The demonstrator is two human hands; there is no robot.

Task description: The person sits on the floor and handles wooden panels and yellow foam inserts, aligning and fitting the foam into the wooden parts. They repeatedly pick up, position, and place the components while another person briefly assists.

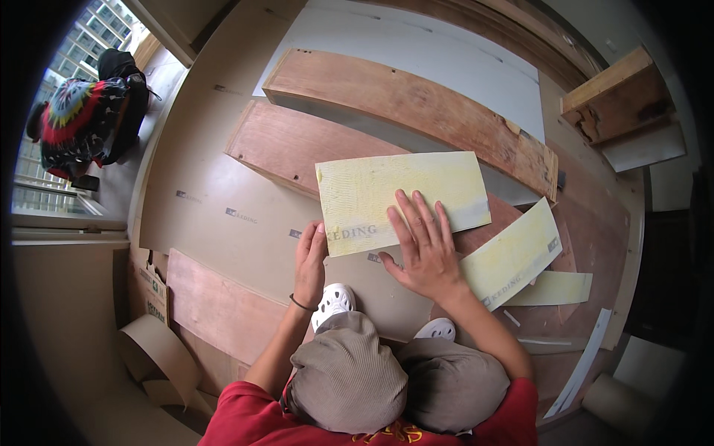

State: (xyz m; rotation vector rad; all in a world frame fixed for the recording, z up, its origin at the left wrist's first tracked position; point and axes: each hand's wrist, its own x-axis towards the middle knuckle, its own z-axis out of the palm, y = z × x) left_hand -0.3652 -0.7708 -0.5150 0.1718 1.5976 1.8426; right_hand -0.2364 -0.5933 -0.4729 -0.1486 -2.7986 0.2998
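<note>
A rectangular sheet (446, 175) coated with ridged yellow glue lies tilted in front of me, over a reddish plywood board (297, 137). Flat on its lower right part rests my right hand (428, 249), fingers spread. My left hand (309, 260) is closed at the sheet's lower left corner, the thumb against the edge; the fingertips are partly hidden. Beside my right forearm lies a second yellow-coated strip (517, 256), and a smaller yellow-coated piece (554, 290) shows from under it.
A long plywood panel (409, 100) lies farther off, beyond it a white sheet (357, 37). Another plywood board (216, 297) is at left, near curled brown sheeting (160, 349). White offcut strips (584, 360) lie at right, a wooden box (617, 100) far right. A person (89, 119) crouches far left.
</note>
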